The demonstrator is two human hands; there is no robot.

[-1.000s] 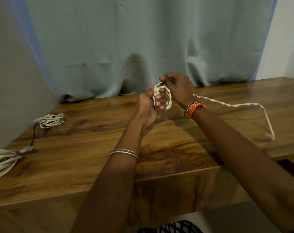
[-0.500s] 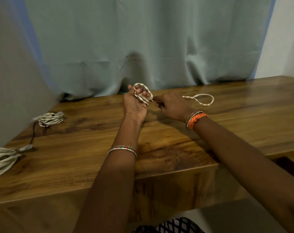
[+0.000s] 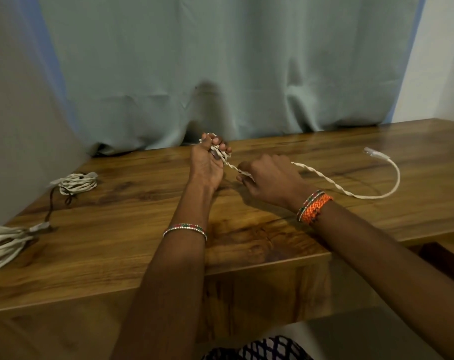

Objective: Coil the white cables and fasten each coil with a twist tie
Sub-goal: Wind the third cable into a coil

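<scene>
My left hand (image 3: 207, 162) grips a small coil of white twisted cable (image 3: 222, 157) above the wooden table (image 3: 142, 245), fingers curled round the loops. A short taut stretch of the cable runs from the coil to my right hand (image 3: 270, 181), which pinches it just right of the coil. Beyond my right hand the loose cable tail (image 3: 350, 194) lies on the table in a curve, ending in a white plug (image 3: 371, 152) at the far right.
A tied white cable coil (image 3: 77, 183) with a dark twist tie lies at the left of the table. A larger bundle of white cable (image 3: 5, 242) sits at the left edge. A grey-blue curtain (image 3: 220, 74) hangs behind the table.
Both hands came down from mid-air toward the table. My right hand slid right along the cable, drawing out a stretch, and the loose tail with its plug swung across the table.
</scene>
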